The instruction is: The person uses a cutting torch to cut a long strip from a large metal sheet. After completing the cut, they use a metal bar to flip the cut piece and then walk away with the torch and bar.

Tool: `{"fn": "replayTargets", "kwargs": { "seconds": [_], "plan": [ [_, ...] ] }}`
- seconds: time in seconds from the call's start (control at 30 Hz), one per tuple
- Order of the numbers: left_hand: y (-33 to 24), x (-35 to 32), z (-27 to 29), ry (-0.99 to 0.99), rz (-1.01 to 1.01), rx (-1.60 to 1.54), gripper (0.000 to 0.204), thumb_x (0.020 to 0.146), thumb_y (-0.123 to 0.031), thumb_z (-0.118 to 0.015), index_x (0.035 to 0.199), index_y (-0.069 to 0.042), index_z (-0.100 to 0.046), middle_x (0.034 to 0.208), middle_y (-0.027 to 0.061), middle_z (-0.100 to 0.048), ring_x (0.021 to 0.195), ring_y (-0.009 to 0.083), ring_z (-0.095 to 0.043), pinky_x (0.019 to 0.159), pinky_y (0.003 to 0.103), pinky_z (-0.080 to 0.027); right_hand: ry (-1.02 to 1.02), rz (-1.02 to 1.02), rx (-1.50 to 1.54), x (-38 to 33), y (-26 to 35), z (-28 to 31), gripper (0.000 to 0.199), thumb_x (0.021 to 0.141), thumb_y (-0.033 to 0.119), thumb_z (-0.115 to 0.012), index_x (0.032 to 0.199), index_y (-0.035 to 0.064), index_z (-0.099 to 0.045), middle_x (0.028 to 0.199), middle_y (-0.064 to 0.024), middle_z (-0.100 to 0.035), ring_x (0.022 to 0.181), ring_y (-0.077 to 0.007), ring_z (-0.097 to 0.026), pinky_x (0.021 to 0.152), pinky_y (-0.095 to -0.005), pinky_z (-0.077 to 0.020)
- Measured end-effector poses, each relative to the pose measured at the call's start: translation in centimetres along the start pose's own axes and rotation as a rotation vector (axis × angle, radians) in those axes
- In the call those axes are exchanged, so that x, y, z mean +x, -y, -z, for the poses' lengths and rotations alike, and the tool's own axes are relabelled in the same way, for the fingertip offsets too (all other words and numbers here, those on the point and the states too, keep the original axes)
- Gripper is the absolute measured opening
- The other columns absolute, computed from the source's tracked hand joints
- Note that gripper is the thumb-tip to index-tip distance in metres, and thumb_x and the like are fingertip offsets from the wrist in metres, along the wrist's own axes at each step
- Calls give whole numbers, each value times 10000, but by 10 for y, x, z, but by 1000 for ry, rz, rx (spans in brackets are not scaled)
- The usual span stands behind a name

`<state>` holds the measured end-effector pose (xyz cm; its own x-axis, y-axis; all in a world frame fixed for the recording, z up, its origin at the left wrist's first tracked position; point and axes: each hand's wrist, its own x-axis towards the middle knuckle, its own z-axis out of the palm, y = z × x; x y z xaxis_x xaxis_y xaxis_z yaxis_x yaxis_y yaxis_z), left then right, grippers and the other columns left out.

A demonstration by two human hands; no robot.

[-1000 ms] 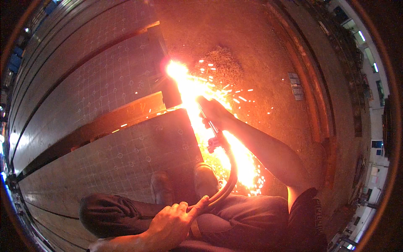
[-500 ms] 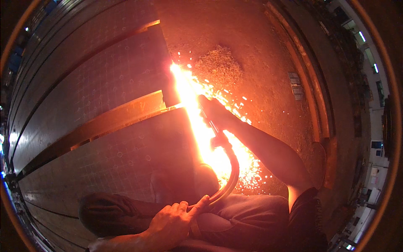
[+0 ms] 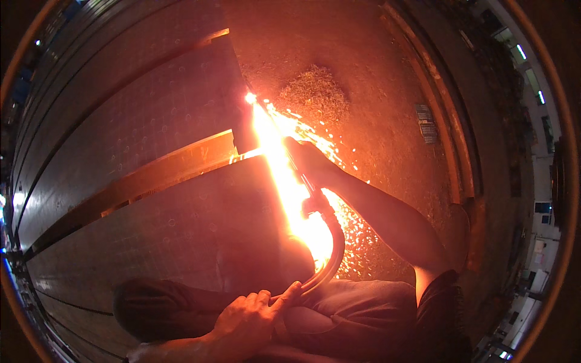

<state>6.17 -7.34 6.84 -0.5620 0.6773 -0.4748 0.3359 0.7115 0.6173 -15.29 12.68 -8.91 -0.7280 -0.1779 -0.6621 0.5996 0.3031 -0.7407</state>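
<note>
My right hand point(image 3: 310, 158), dark against the glare, is closed around the slim metal tube of a torch point(image 3: 308, 183). A fitting joins the torch to a thick hose point(image 3: 336, 239), which curves down toward my lap. My left hand point(image 3: 249, 316) grips this hose above my legs, thumb along it. At the far end, a small white-hot spot point(image 3: 250, 97) glows at the edge of a dark steel plate point(image 3: 200, 97). A blinding streak of fire and sparks point(image 3: 279, 175) runs along the edge toward me, hiding the torch's tip and part of the metal.
A nearer steel plate point(image 3: 181, 224) with faint chalk-like marks lies at left, separated from the far one by a gap showing an orange-lit beam point(image 3: 175, 157). Beyond the sparks are a debris pile point(image 3: 316, 94) and long curved-looking rails point(image 3: 436, 109). My bent legs point(image 3: 357, 302) sit close below.
The glare at the far end has shrunk and the spark spray has thinned. Small flames now show beside the beam's end. Both hands keep nearly the same place and grip.
</note>
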Motion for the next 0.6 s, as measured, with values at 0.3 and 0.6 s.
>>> {"fn": "replayTargets", "kwargs": {
  "seconds": [0.3, 0.6],
  "plan": [
    [3, 0, -3, 46, -2, 12, 793, 803, -27, -558, 1524, -164, -258, 872, 157, -596, 746, 285, -616, 655, 400, -530, -24, 1, 77, -4, 1, -4, 488, 894, 524, -498, 822, 46, -566, 674, -47, -516, 505, -146, -500, 463, -328, -452],
    [6, 0, -4, 123, 33, 45, 747, 848, -65, -538, 1528, -169, -246, 892, 157, -589, 765, 299, -619, 687, 414, -529, -24, -12, 63, -4, 2, -3, 493, 896, 518, -497, 847, 32, -560, 690, -70, -533, 492, -152, -512, 422, -336, -442]
  ]
}}
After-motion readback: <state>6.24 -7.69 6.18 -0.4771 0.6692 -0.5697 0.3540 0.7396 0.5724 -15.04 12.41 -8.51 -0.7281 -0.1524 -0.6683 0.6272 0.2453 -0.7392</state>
